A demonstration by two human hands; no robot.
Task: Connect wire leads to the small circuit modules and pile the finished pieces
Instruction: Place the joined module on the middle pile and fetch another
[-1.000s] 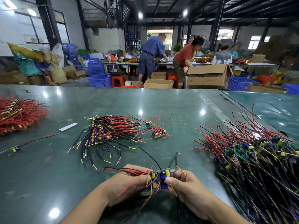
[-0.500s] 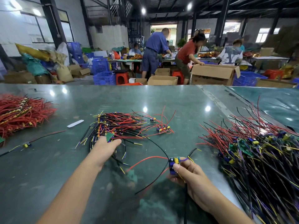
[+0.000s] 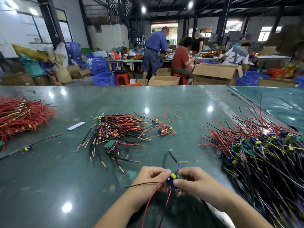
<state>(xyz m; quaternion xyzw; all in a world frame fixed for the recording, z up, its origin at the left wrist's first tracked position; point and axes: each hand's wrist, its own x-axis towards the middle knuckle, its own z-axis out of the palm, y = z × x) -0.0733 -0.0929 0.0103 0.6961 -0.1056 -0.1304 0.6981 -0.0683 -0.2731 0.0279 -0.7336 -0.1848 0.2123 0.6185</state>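
Observation:
Both hands meet near the front of the green table (image 3: 181,102) around one small circuit module (image 3: 173,177) with a yellow and a blue component. My left hand (image 3: 150,177) pinches its left side, and red and black leads trail from it toward me. My right hand (image 3: 195,182) pinches the module's right side; a black lead with a yellow tip rises from there. In the middle of the table lies a pile of wired modules (image 3: 115,129). A large heap of modules with wires (image 3: 263,153) fills the right side.
A heap of red wires (image 3: 19,116) lies at the far left. One loose wired module (image 3: 27,148) and a white strip (image 3: 76,125) lie left of centre. A few wired modules (image 3: 164,129) sit right of the middle pile. People work among boxes and crates beyond the table.
My left hand has come back from the middle pile to the front, where it pinches the module with my right hand. The right hand has moved slightly toward me.

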